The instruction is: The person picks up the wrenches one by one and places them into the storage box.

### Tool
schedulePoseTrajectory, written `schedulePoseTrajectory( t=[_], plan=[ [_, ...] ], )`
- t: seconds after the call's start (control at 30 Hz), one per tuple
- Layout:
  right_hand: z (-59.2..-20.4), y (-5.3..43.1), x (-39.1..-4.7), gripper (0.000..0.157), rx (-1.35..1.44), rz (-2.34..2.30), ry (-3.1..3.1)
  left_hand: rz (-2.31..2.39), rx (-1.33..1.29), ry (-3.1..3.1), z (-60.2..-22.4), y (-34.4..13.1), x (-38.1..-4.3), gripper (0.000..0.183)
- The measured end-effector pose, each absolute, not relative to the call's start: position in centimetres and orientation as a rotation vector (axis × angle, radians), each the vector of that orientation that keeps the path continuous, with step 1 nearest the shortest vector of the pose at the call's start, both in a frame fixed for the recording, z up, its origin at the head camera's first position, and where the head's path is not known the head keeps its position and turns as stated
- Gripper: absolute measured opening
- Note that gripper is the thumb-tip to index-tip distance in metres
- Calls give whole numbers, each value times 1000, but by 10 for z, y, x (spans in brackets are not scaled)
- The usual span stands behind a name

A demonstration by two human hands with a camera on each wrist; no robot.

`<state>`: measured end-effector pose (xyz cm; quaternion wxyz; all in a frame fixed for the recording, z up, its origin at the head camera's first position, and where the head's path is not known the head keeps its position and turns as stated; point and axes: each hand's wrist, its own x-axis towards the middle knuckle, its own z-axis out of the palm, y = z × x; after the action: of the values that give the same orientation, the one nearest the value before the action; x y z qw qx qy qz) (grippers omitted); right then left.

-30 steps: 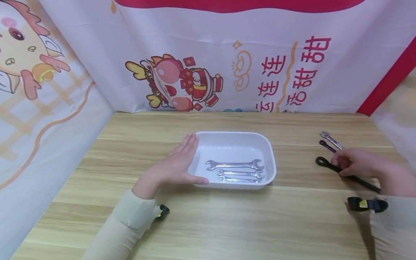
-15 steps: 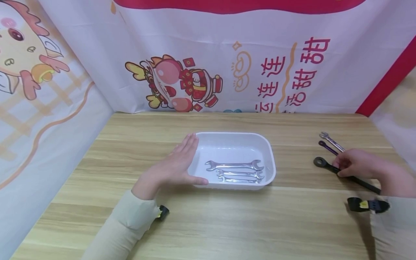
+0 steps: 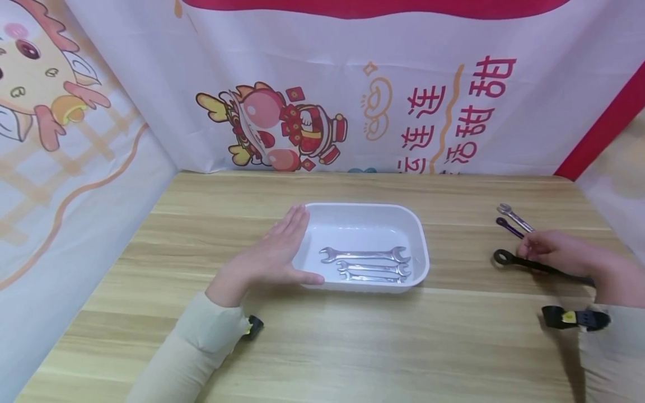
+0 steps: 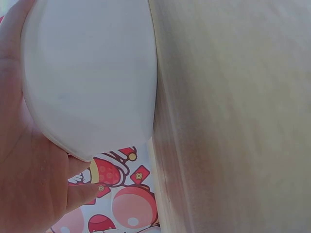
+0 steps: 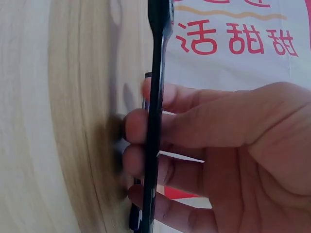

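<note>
— What is the right hand [image 3: 556, 254] doing over there?

— It is gripping the black wrench [image 3: 534, 264], a long, flat, matte bar with a ring end pointing toward the tray. The fingers [image 5: 146, 128] are curling over the shaft while the thumb is pressing from the other side. The wrench is sitting at the right side of the table [image 3: 322, 336], and the wrist view is showing it edge-on, just off the wood.

— Anything lying next to it?

— Just beyond the hand, a dark purple wrench [image 3: 508, 226] and a shiny silver wrench [image 3: 513, 216] are lying side by side on the table, partly hidden by the knuckles.

— And the left hand [image 3: 267, 260]?

— It is lying open, fingers straight and together, palm pressing against the left wall of the white tray [image 3: 420, 246]. The thumb is running along the tray's near rim. The tray is a smooth plastic rectangle with rounded corners, sitting mid-table.

— What is the tray holding?

— Three open-ended wrenches [image 3: 368, 263] of bright polished steel are lying parallel near its front wall, largest at the back.

— And the setting?

— The table is showing pale wood-grain planks. A printed cloth backdrop [image 3: 353, 84] with cartoon figures and red characters is hanging behind and along the sides. Both sleeves are cream-coloured, each with a small black device at the wrist.
</note>
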<state>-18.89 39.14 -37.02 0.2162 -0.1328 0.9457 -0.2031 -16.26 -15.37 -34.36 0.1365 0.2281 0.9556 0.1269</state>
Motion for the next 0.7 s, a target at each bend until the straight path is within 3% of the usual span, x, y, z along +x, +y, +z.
schedulePoseTrajectory(
  t=[0.7],
  plan=[
    [-372,393,-184,13,-484,-569,2649,373,660,2766,-343,-154,-163,135]
  ],
)
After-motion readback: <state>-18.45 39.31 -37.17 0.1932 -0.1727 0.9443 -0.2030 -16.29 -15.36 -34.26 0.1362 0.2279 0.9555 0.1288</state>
